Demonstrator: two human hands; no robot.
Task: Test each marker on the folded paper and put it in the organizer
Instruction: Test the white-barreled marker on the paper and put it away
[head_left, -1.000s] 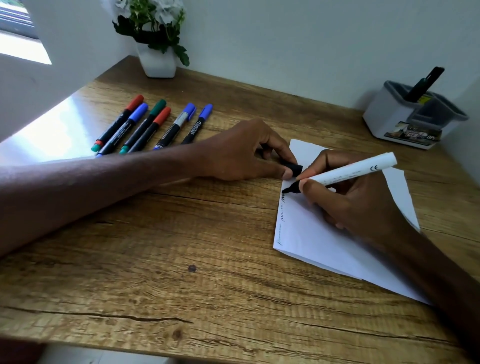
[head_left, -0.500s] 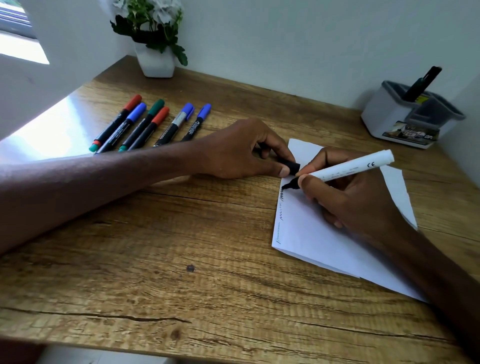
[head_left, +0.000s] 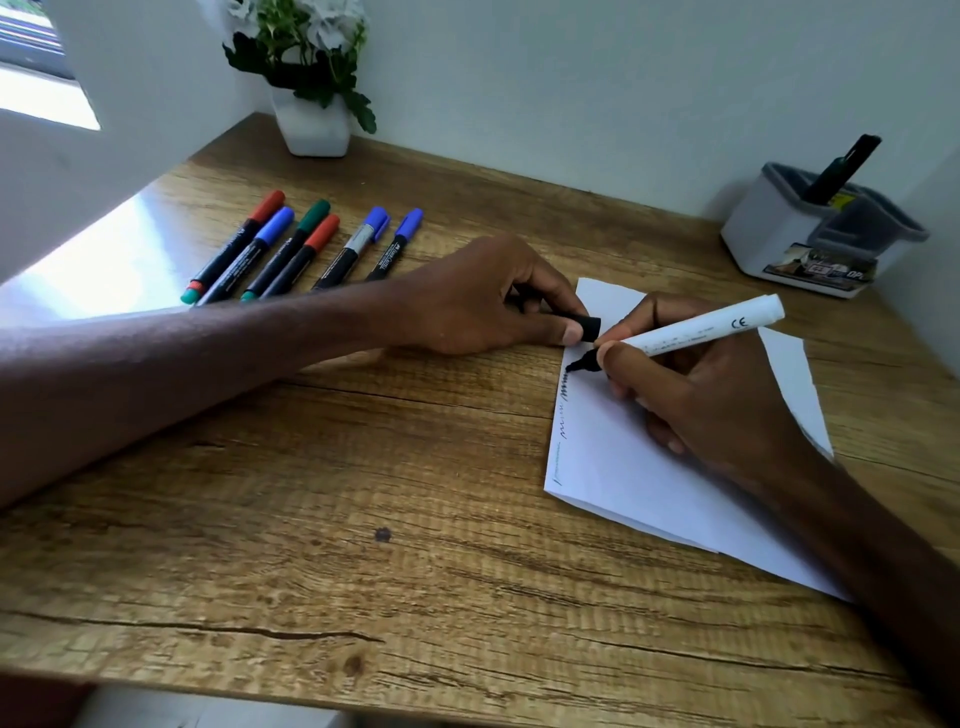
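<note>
My right hand (head_left: 696, 395) grips a white-barrelled black marker (head_left: 696, 328) with its tip touching the left edge of the folded white paper (head_left: 639, 478), where black squiggles run down the margin. My left hand (head_left: 478, 301) rests on the desk beside the paper's top left corner and pinches the marker's black cap (head_left: 589, 328). Several capped markers (head_left: 306, 247) in red, blue and green lie in a row at the back left. The white and grey organizer (head_left: 779, 239) stands at the back right with one black marker (head_left: 841, 169) upright in it.
A white pot with a green plant (head_left: 311, 119) stands at the back against the wall. The wooden desk (head_left: 363, 519) meets walls at the back, left and right. Its front edge runs along the bottom of the view.
The marker tip has moved up the paper's left margin, leaving more black squiggles. My left hand has stayed put with the cap.
</note>
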